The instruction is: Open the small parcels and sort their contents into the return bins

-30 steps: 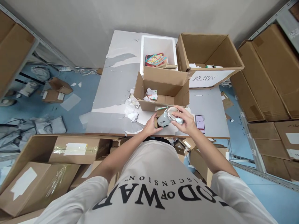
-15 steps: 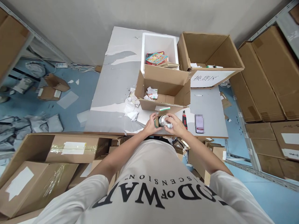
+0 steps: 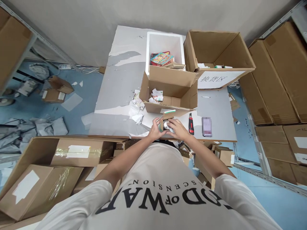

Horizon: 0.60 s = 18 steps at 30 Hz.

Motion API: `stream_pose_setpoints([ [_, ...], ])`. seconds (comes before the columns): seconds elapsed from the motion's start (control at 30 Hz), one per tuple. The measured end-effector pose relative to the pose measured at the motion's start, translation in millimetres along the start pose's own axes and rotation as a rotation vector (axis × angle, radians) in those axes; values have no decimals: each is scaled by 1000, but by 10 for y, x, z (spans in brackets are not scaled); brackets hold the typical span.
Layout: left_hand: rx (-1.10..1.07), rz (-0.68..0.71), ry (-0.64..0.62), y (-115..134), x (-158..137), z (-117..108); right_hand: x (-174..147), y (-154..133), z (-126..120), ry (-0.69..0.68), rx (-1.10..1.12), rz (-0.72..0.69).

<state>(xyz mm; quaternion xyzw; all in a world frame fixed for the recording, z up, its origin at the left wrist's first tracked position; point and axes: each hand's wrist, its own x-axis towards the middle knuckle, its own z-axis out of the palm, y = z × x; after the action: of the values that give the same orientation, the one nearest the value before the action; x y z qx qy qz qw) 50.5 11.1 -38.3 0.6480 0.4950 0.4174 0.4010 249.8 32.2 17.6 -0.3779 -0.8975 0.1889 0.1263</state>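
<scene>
At the table's front edge, my left hand [image 3: 154, 130] is closed around the left side of a small open cardboard box [image 3: 161, 125]. The box's flap [image 3: 169, 114] stands up at the back, with a green and white edge. My right hand [image 3: 179, 129] is closed on a shiny, round, silver-and-white container [image 3: 166, 124] at the box's opening. Fingers cover part of it, so its exact kind and how deep it sits are hidden. To the right of my right hand lies a red and black box cutter [image 3: 191, 124].
Behind my hands stands an open carton [image 3: 172, 108] with paper scraps. Beyond it are a white foam box [image 3: 177, 44] holding colourful boxes and a large labelled carton [image 3: 220, 80]. Crumpled paper [image 3: 136, 113] lies left, a phone [image 3: 206, 126] right. Packed cartons [image 3: 79, 151] are below left.
The silver-and-white container has shifted slightly left against the small box, and my right hand with it. More of the container is now covered. The whole view has moved a little.
</scene>
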Motion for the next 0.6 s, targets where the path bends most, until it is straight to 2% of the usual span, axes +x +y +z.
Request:
stream_pose_setpoints([
  [0.07, 14, 9, 2, 11, -20, 16, -58, 0, 3, 84, 82, 14],
  [0.17, 82, 137, -69, 41, -10, 9, -74, -1, -53, 333, 193, 175],
  [0.23, 140, 217, -115, 62, 22, -16, -20, 11, -127, 423, 251, 237],
  [0.27, 163, 241, -134, 70, 41, -32, 18, 24, -167, 400, 275, 220],
  [0.43, 149, 227, -179, 43, 96, -106, 132, 118, -257, 62, 349, 39],
  [0.6, 13, 108, -138, -39, 74, -82, 32, 75, -149, -87, 108, 4],
])
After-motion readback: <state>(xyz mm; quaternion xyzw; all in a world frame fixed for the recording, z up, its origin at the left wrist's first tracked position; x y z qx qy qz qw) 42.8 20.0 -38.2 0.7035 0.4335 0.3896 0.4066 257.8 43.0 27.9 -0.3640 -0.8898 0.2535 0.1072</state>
